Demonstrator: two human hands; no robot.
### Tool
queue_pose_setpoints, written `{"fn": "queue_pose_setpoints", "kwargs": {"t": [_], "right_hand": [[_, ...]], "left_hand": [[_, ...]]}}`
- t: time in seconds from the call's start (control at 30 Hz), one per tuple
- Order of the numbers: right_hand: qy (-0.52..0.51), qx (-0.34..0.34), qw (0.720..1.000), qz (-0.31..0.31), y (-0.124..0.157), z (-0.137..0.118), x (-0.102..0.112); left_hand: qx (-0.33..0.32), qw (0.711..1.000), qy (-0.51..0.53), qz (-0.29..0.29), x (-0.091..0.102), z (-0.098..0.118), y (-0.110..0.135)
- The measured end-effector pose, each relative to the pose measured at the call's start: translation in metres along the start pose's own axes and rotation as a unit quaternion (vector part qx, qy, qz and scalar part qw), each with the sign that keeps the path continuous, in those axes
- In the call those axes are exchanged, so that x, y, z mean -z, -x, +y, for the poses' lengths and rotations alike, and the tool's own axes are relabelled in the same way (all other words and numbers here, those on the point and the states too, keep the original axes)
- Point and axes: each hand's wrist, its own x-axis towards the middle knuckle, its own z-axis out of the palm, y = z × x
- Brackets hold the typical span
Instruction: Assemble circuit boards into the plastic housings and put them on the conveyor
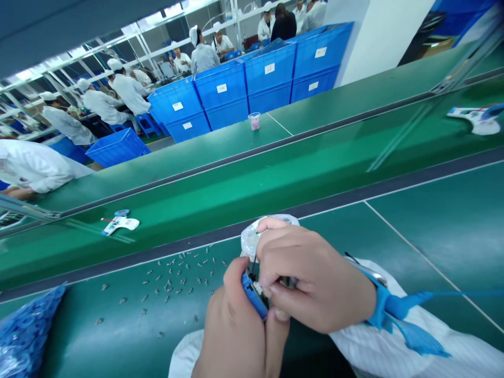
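My left hand (240, 320) is closed around a small blue part (255, 295), with its thumb along the near side and pale and dark pieces showing inside. My right hand (311, 273) bends over the same part, fingertips pinched together at its open side. What those fingertips hold is hidden; a thin dark piece (254, 263) shows beside them. Just behind both hands sits a crumpled clear plastic bag (249, 239). Many small metal pieces (168, 286) lie scattered on the green table to the left.
A bag of blue ring-shaped parts (27, 336) is at the left. Beyond the table's edge, a green conveyor belt (244, 178) carries white parts (122, 223). A blue strap (397, 310) with a cord circles my right wrist. Blue crates (220, 86) and people stand farther back.
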Motion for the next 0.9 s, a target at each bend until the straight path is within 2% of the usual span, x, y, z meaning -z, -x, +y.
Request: {"fn": "queue_pose_setpoints", "kwargs": {"t": [0.2,0.4,0.47,0.57,0.7,0.77,0.83,0.9], "right_hand": [[-0.038,0.009,0.999,-0.012,-0.003,0.005,-0.002],[-0.119,-0.015,0.993,0.012,-0.004,0.015,0.006],[-0.154,-0.039,0.986,0.056,-0.002,0.02,0.011],[-0.188,-0.084,0.968,0.145,0.002,0.025,0.017],[-0.164,-0.166,0.952,0.2,0.003,0.03,0.018],[-0.123,-0.211,0.935,0.259,0.003,0.034,0.019],[-0.116,-0.232,0.903,0.343,0.004,0.037,0.021],[-0.144,-0.234,0.877,0.394,0.006,0.041,0.024]], "left_hand": [[-0.061,0.995,-0.077,0.007,0.001,0.0,0.0],[-0.093,0.991,0.052,-0.084,0.002,-0.008,-0.017],[-0.096,0.986,0.066,-0.121,0.001,-0.01,-0.026],[-0.09,0.979,0.022,-0.182,0.0,-0.006,-0.037],[-0.135,0.955,0.016,-0.265,0.008,-0.006,-0.048],[-0.143,0.953,0.02,-0.266,0.017,-0.012,-0.058],[-0.142,0.963,-0.031,-0.229,0.025,-0.021,-0.076],[-0.123,0.971,-0.082,-0.186,0.028,-0.029,-0.101]]}}
